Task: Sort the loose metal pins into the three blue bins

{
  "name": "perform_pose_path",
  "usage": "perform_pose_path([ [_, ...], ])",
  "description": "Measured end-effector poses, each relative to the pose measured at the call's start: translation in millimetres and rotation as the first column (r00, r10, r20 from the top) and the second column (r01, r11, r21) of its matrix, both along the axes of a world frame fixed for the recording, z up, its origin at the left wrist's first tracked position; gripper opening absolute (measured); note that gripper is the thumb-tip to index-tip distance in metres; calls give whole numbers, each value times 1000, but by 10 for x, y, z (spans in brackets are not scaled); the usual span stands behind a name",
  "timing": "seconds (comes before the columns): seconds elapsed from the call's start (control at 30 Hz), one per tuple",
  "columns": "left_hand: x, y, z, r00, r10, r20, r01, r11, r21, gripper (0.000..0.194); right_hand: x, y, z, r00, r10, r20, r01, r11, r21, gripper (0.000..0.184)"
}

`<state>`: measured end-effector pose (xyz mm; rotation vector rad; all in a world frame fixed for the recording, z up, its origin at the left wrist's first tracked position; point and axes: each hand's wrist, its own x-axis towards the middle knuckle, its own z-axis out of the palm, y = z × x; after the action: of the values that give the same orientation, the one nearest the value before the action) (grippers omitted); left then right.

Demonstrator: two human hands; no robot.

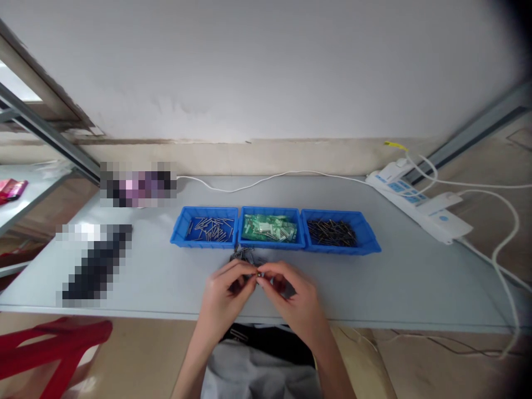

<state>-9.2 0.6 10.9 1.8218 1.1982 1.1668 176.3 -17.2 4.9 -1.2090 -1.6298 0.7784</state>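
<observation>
My left hand and my right hand meet over the front of the grey table. Both pinch a small dark part between their fingertips. Just beyond the hands lies a small pile of dark metal pieces. Behind it stand three blue trays in a row: the left tray holds grey metal pins, the middle tray holds green circuit boards, the right tray holds dark pins.
A white power strip with white cables lies at the back right. Blurred items sit at the left of the table. A red stool stands at the lower left. A shelf is at the far left.
</observation>
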Motion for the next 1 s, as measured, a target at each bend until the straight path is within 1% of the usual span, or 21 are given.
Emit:
perform_pose_path([
  [0.2, -12, -7, -3, 999, -31, -23, 30, 999, -18, 11, -46, -11, 1, 1000, -5, 3, 5, 996, 84, 8],
  [0.27, -7, -13, -16, 1000, -4, -15, 4, 1000, -23, 11, -55, -15, 20, 999, -52, -6, 52, 990, 131, 9],
  [0.33, -1, -21, -25, 998, 63, 15, -62, 997, -43, 21, -12, 10, 67, 987, -159, -15, 159, 970, 186, 9],
  [0.37, 0, -25, -27, 994, 100, 32, -98, 993, -61, 24, 40, 40, 101, 969, -245, -18, 243, 945, 217, 9],
  [0.4, 1, -28, -27, 990, 133, 48, -129, 988, -84, 24, 114, 82, 140, 939, -343, -16, 337, 909, 244, 9],
  [0.43, 1, -31, -26, 985, 159, 60, -152, 982, -109, 24, 208, 135, 180, 886, -463, -16, 450, 851, 270, 9],
  [0.47, -1, -33, -25, 981, 180, 70, -169, 977, -132, 26, 315, 192, 218, 815, -579, -12, 555, 776, 300, 11],
  [0.5, -3, -35, -26, 978, 196, 76, -183, 971, -152, 28, 428, 250, 251, 743, -670, 2, 633, 703, 324, 15],
  [0.53, -5, -35, -27, 975, 209, 80, -194, 967, -167, 30, 536, 300, 275, 684, -729, 31, 681, 654, 329, 19],
  [0.6, -9, -34, -34, 969, 230, 89, -212, 962, -174, 34, 692, 356, 293, 662, -738, 132, 671, 662, 333, 24],
  [0.63, -9, -32, -37, 967, 236, 92, -218, 961, -172, 35, 725, 354, 286, 655, -740, 154, 665, 661, 348, 26],
  [0.7, -9, -28, -41, 967, 236, 98, -218, 961, -168, 36, 685, 300, 243, 677, -715, 175, 628, 685, 370, 24],
  [0.73, -8, -25, -41, 967, 233, 99, -215, 962, -167, 36, 621, 257, 211, 714, -675, 187, 586, 722, 369, 20],
  [0.77, -7, -23, -41, 968, 231, 99, -213, 963, -167, 37, 537, 212, 175, 768, -607, 204, 520, 778, 353, 17],
  [0.8, -6, -22, -40, 969, 227, 97, -209, 963, -169, 37, 444, 172, 136, 832, -504, 232, 422, 846, 325, 15],
  [0.83, -6, -21, -40, 970, 224, 96, -206, 964, -170, 36, 351, 142, 97, 879, -396, 267, 318, 902, 291, 14],
  [0.87, -5, -20, -40, 971, 220, 94, -202, 964, -175, 36, 266, 126, 60, 900, -305, 312, 234, 941, 244, 14],
  [0.93, -6, -22, -39, 972, 215, 93, -195, 963, -188, 36, 140, 135, -10, 895, -208, 396, 146, 973, 181, 15],
  [1.0, -7, -24, -34, 973, 211, 97, -188, 962, -198, 36, 82, 177, -71, 864, -184, 468, 133, 981, 141, 15],
])
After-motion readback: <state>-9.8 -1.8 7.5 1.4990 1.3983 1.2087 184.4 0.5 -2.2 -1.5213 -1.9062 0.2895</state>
